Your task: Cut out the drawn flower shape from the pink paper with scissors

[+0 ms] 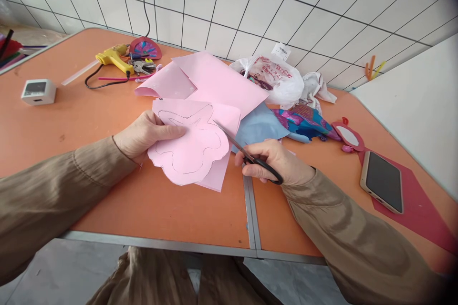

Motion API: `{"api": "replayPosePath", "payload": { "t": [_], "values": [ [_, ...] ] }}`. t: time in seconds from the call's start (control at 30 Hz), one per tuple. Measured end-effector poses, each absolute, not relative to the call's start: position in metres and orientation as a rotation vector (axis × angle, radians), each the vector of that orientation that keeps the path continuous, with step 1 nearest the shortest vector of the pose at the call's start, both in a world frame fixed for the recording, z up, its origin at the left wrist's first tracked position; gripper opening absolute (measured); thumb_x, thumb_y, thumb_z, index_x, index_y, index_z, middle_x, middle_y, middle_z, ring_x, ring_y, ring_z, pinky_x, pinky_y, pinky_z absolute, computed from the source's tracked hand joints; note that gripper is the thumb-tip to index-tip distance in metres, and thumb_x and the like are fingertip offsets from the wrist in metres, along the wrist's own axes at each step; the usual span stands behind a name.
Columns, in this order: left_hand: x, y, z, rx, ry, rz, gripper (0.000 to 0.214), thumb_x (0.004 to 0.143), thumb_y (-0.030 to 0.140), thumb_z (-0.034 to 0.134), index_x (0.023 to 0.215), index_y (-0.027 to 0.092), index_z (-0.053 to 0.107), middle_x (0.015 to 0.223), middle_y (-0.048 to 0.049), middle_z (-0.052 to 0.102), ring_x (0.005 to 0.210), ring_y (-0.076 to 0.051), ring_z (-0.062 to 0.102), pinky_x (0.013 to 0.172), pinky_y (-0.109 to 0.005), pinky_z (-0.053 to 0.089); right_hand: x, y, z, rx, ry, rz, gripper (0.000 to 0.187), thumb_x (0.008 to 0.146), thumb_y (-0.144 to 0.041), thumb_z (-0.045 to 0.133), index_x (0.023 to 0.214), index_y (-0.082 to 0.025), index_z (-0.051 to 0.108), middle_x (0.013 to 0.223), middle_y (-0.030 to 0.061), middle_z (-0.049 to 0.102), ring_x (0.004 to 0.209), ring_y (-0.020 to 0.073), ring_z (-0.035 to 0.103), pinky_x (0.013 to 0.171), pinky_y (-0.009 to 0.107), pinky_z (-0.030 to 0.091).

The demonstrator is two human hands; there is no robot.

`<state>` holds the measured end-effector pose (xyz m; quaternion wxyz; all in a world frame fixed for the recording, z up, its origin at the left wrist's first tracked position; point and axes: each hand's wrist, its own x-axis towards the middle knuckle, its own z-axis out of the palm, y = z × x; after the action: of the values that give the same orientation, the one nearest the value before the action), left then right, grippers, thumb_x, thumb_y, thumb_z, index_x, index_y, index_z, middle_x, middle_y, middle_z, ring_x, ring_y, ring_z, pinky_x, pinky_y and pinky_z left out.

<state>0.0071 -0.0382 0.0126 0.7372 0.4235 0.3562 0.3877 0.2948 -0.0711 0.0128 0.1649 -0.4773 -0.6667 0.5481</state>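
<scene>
My left hand (pixel 145 136) grips a pink sheet (pixel 193 147) by its left side, thumb on top and fingers behind. Wavy dark outlines are drawn on it, one inside the other, and its lower edge is cut along a curve. In my right hand (pixel 277 162) is a pair of scissors (pixel 263 164) with black handles; their blades point up and left and meet the sheet near its right side. How far the blades are parted is hard to see. Behind the held sheet lie larger pink sheets (pixel 222 78), partly hidden by it.
A yellow glue gun (pixel 114 59) with its cord and some keys (pixel 143 66) lie at the back left, near a small white box (pixel 38 91). Behind on the right are a plastic bag (pixel 277 81) and blue sheet (pixel 259 124). A phone (pixel 382 181) rests on red material (pixel 418 205).
</scene>
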Motion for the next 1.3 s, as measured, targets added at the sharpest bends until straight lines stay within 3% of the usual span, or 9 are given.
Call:
{"api": "replayPosePath", "payload": {
  "t": [0.4,0.63,0.83,0.97,1.3],
  "values": [
    [0.005,-0.037,0.014,0.933,0.813,0.828,0.016,0.067,0.019,0.087,0.079,0.011,0.079,0.073,-0.0079,0.079,0.061,-0.018,0.073,0.055,-0.023,0.060,0.295,-0.071,0.014,-1.386,-1.959,1.520,0.053,0.068,-0.064,0.073,0.077,-0.013,0.062,0.050,-0.0055,0.044,0.037,0.0062,0.040,0.036,0.019,0.026],
    [0.003,-0.035,0.012,0.947,0.780,0.808,0.015,0.068,0.019,0.087,0.080,0.014,0.080,0.073,-0.0060,0.079,0.060,-0.019,0.073,0.056,-0.025,0.061,0.295,-0.071,0.017,-1.409,-1.962,1.557,0.049,0.067,-0.061,0.074,0.077,-0.014,0.062,0.049,-0.0056,0.044,0.036,0.0069,0.040,0.036,0.020,0.030],
    [0.004,-0.037,0.018,0.940,0.796,0.822,0.015,0.066,0.016,0.086,0.079,0.013,0.080,0.075,-0.0068,0.080,0.062,-0.021,0.074,0.054,-0.026,0.061,0.297,-0.071,0.015,-1.370,-2.000,1.520,0.044,0.070,-0.055,0.075,0.077,-0.014,0.063,0.050,-0.0060,0.042,0.037,0.0065,0.040,0.037,0.019,0.026],
    [0.008,-0.043,0.027,0.924,0.848,0.847,0.007,0.070,0.009,0.078,0.077,0.012,0.080,0.073,-0.0052,0.079,0.062,-0.018,0.073,0.059,-0.024,0.062,0.299,-0.071,0.015,-1.368,-2.028,1.527,0.046,0.070,-0.057,0.074,0.077,-0.014,0.064,0.051,-0.0056,0.042,0.038,0.0064,0.040,0.037,0.020,0.026],
    [0.003,-0.040,0.030,1.006,0.891,0.796,0.008,0.071,0.009,0.077,0.079,0.012,0.079,0.074,-0.0061,0.078,0.065,-0.020,0.073,0.070,-0.034,0.062,0.299,-0.070,0.016,-1.341,-2.157,1.444,0.043,0.072,-0.055,0.072,0.076,-0.013,0.064,0.052,-0.0045,0.043,0.039,0.0063,0.039,0.039,0.020,0.027]
  ]
}}
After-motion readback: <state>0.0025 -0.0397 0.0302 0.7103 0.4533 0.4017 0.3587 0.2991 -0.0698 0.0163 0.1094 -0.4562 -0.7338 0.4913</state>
